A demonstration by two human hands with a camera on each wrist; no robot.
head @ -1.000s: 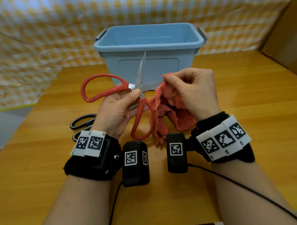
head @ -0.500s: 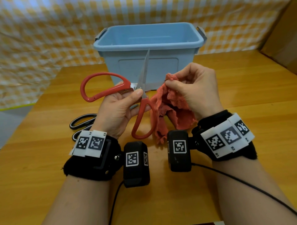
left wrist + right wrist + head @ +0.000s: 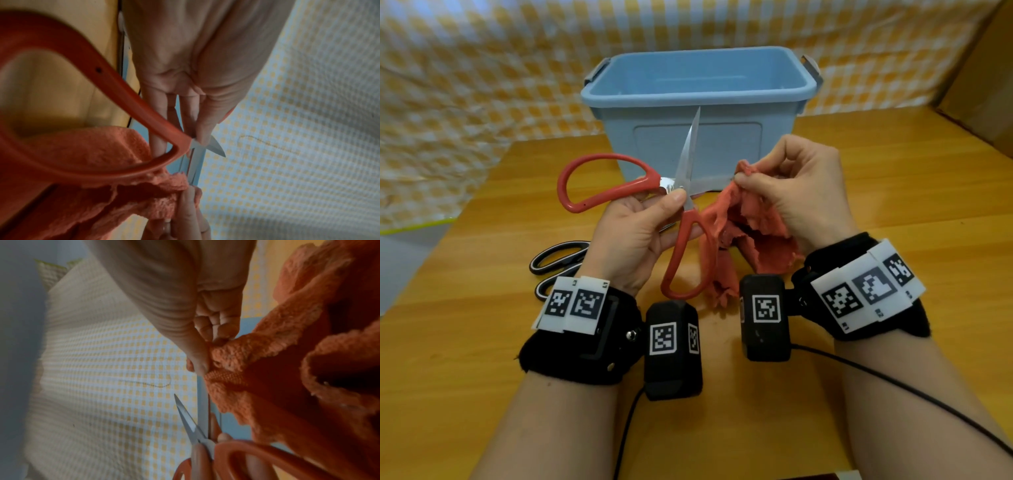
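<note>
My left hand (image 3: 650, 219) holds red-handled scissors (image 3: 688, 233) near the pivot, thumb on top. The blades are spread wide; one blade (image 3: 690, 150) points up, the other reaches right toward the cloth. My right hand (image 3: 787, 185) pinches a bunched orange-red terry cloth (image 3: 756, 236) by its top edge, close to the tip of the right-pointing blade. The rest of the cloth hangs down to the table. In the left wrist view the red handle (image 3: 86, 91) crosses in front of the cloth (image 3: 98, 154). The right wrist view shows my fingertips (image 3: 202, 365) gripping the cloth (image 3: 257, 353) above the scissors (image 3: 195, 434).
A light blue plastic bin (image 3: 698, 102) stands open just behind my hands on the wooden table (image 3: 893, 192). A second pair of scissors with black-and-white handles (image 3: 558, 263) lies on the table left of my left wrist. A checked yellow cloth hangs behind.
Both hands have lifted slightly. The right hand has drawn the cloth's top edge in toward the open blades. The scissors stay spread.
</note>
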